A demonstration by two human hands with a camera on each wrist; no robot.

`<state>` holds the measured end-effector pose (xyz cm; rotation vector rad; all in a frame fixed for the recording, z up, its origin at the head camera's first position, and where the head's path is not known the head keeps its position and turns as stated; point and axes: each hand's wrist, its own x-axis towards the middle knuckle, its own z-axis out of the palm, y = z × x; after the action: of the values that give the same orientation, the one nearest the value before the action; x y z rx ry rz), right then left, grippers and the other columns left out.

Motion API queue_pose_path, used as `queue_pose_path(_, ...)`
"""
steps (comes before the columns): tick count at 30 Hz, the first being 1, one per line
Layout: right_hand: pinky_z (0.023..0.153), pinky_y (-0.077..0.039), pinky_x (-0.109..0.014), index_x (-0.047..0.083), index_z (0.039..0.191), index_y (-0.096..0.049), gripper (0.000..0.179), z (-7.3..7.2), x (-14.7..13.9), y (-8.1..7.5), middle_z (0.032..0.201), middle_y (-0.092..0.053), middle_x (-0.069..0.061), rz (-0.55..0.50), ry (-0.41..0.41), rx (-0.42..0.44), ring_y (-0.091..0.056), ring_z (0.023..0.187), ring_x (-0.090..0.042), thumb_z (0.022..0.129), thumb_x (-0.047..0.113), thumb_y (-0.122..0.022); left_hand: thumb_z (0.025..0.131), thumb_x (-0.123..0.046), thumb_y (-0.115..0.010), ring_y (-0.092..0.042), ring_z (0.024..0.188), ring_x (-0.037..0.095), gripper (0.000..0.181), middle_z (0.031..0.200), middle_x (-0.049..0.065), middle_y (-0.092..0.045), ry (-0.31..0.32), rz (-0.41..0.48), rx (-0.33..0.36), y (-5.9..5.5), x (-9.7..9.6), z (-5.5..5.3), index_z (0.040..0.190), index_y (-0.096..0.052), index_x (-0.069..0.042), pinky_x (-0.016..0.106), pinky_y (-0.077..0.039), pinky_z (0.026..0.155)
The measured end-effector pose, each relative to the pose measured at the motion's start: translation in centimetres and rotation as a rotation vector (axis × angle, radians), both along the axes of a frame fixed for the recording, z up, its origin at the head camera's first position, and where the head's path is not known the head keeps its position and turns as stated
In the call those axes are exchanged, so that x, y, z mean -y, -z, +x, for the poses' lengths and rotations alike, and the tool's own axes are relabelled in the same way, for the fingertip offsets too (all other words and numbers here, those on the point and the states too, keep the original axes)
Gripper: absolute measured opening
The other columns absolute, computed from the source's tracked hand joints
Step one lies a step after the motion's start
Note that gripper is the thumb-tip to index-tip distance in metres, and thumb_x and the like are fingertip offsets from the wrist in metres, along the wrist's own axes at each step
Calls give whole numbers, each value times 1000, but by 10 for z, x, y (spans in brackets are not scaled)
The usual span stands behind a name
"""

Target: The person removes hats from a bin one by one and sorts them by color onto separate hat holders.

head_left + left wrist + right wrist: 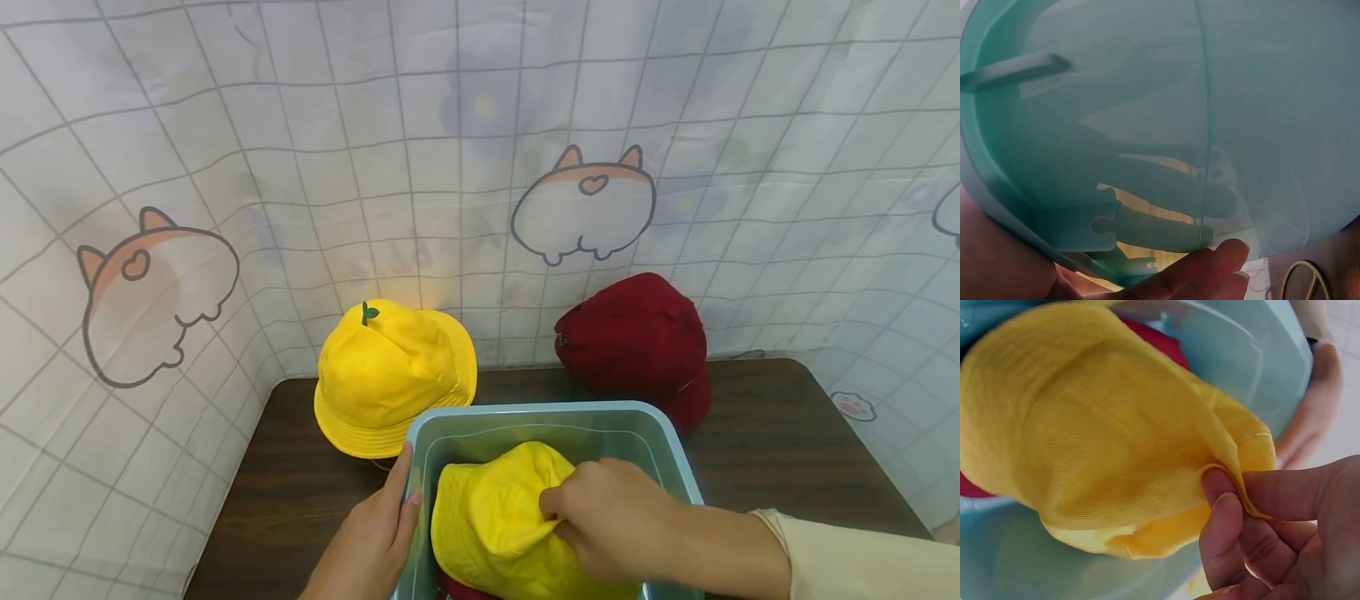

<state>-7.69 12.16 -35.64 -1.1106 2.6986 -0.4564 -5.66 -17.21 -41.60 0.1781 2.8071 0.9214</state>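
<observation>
A yellow cap [517, 517] lies tilted in a light blue plastic bin [525, 409], its brim toward the bin's left wall. My right hand [618, 517] pinches the cap's edge between thumb and fingers; the fold of yellow cloth [1235, 481] shows in the right wrist view. Against the bin's left side rests my left hand [371, 542], its fingers fairly straight along the outer wall. Dark red cloth [1157, 342] peeks out beneath the yellow cap; most of it is hidden.
A yellow bucket hat [386, 375] with a green sprout stands behind the bin at the left. At the back right, a dark red cap [637, 346] leans near the patterned wall cloth [420, 167]. Everything stands on a dark wooden table [277, 500].
</observation>
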Motion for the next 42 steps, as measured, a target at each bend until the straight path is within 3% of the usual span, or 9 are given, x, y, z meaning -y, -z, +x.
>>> queue_pose_path(6,63,-50,-21,24,88,-70,12,-6,-9,-25,72,-59,20,-79,17,-66,-47,61,2,89,15,-77,110,-33,-46,-61,129,31,61,153,13,-52,-2,8,-6,1,-1,1,165,-21,-20,55,-49,104)
queue_pose_path(11,62,-50,-18,25,86,-67,16,-8,-16,-51,75,-59,20,-146,46,-191,-47,62,2,89,13,-77,110,-32,-46,-60,130,31,62,153,13,-51,-5,-5,-3,0,-1,1,165,-19,-20,55,-49,104)
queue_pose_path(18,74,-59,-26,24,99,-75,16,-14,-24,-87,94,-72,17,-160,128,-279,-60,78,-1,88,13,-79,111,-32,-45,-60,131,33,63,153,15,-51,5,-7,-12,-1,0,1,165,-17,-20,56,-49,104)
queue_pose_path(24,73,-60,-25,21,101,-76,19,-23,-22,-112,95,-74,14,-227,145,-372,-60,78,-2,86,10,-81,111,-32,-46,-61,129,32,64,151,15,-53,10,-1,-18,-1,0,0,166,-15,-21,55,-50,103)
queue_pose_path(28,65,-55,-24,19,100,-77,13,-33,-15,-129,91,-74,11,-279,131,-436,-56,72,-4,90,10,-77,110,-31,-46,-62,127,31,65,150,15,-55,13,-9,-35,-1,0,0,166,-14,-23,55,-51,102)
queue_pose_path(33,58,-45,-26,17,96,-76,10,-50,4,-145,80,-69,6,-321,82,-517,-48,61,-8,96,10,-69,110,-30,-46,-62,127,32,62,148,17,-56,24,-11,-63,0,0,0,165,-19,-17,54,-51,102)
queue_pose_path(42,65,-50,-29,9,99,-74,12,-77,51,-170,85,-72,-2,-383,58,-593,-57,68,-18,100,16,-65,111,-28,-45,-64,124,33,62,147,18,-57,34,-11,-45,1,0,-1,165,-19,-15,53,-53,100)
